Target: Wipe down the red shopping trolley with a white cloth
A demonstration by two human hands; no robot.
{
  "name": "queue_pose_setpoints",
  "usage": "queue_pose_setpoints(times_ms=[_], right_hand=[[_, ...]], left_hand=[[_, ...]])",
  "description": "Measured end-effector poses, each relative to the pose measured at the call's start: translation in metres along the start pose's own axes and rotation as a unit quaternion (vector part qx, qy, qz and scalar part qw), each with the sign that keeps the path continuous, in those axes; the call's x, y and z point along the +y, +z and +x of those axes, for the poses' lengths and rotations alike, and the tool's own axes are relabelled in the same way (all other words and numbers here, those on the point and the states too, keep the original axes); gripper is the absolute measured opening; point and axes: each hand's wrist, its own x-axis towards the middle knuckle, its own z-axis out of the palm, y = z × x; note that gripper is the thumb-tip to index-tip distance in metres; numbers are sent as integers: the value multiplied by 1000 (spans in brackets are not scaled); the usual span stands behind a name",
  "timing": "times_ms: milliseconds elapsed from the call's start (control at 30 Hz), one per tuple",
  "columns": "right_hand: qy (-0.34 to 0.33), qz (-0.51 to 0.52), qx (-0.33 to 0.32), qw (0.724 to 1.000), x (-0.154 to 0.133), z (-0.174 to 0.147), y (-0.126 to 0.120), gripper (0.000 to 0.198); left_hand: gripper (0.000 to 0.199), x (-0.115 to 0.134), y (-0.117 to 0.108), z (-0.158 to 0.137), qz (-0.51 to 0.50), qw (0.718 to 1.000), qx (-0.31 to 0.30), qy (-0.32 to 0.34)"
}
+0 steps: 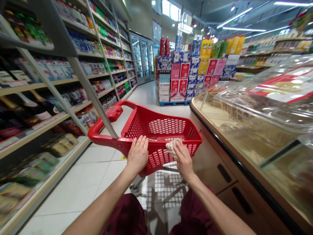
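Observation:
A red plastic shopping basket on wheels stands across in front of me, with a long grey handle slanting up to the left. My left hand lies on its near rim, fingers stretched out over the edge and holding nothing. On the same rim, nearer the right end, my right hand presses a crumpled whitish cloth. Its fingers curl over the cloth and hide part of it. I see only the mesh walls and bare floor of the basket inside.
Shelves of drinks and bottles run along the left. A wooden display counter with clear plastic food packs stands close on the right. Stacked drink cartons rest on a blue pallet ahead. Glass-door fridges line the back.

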Motion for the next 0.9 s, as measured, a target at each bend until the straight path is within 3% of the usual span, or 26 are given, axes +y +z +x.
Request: queue_pose_setpoints(times_ms=[200, 367, 567, 633, 733, 800, 900], right_hand=[[-70, 5, -47, 996, -12, -8, 16, 35], [-63, 26, -30, 997, -29, 6, 16, 38], [-86, 20, -118, 989, -37, 4, 20, 36], [-94, 45, -92, 990, -46, 12, 19, 38], [-107, 75, -58, 990, -58, 31, 24, 38], [-120, 70, -72, 988, -62, 34, 32, 36], [-151, 65, -105, 981, -72, 28, 44, 32]], left_hand=[[48, -5, -1, -3, -16, 999, 5, 30], [46, -6, -3, -3, -24, 999, 4, 27], [45, -22, -11, -21, -60, 996, 18, 66], [47, -38, -17, -33, -61, 995, 75, 30], [52, -67, -27, -45, -31, 981, 159, -108], [54, -82, -31, -47, -4, 977, 140, -161], [55, -93, -32, -45, 24, 985, 65, -157]])
